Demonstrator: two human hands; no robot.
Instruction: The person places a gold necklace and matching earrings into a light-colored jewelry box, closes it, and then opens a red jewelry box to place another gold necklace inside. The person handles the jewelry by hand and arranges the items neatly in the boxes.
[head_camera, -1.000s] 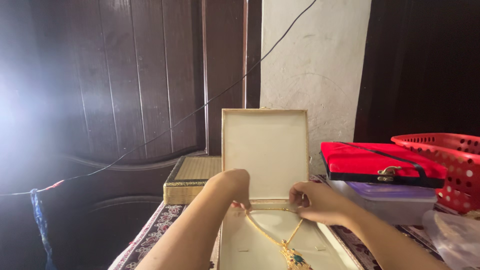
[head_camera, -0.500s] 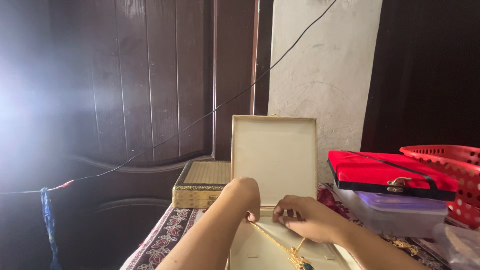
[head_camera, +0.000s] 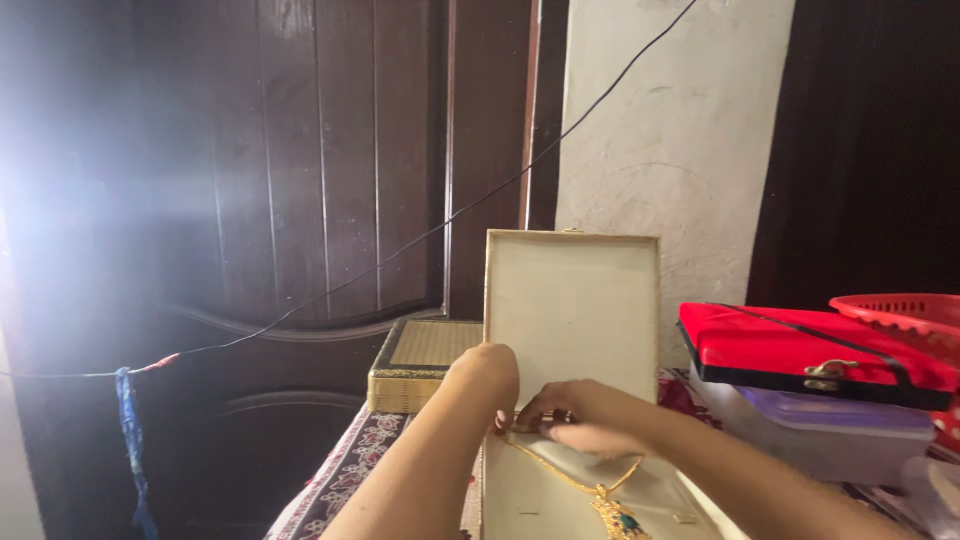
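- Your left hand (head_camera: 488, 375) is curled at the back edge of the open cream jewellery box (head_camera: 520, 500), knuckles toward the camera; the fingers point down at the top end of the gold necklace (head_camera: 580, 482). You cannot tell from this angle whether they pinch the chain or only press on it.
- Your right hand (head_camera: 575, 420) lies just beside the left, fingers flat and narrow over the same end of the chain, touching the lining; its hold is also hidden.
- The necklace lies inside the box base: both strands run down from under your hands to a pendant with a green stone (head_camera: 622, 520) near the lower edge of the view.
- The lid (head_camera: 570, 310) stands upright behind your hands (hinge side toward the wall).
- Judged progress: the piece is already laid out in the box and the pendant sits centred; the chain's upper end seems the part in hand, and the lid is not yet closed.
- Around: a gold woven box (head_camera: 420, 362) to the left, a red case (head_camera: 815, 350) on a clear plastic container (head_camera: 830, 430) to the right, a red basket (head_camera: 905, 315) beyond, all on a patterned cloth (head_camera: 340, 470).
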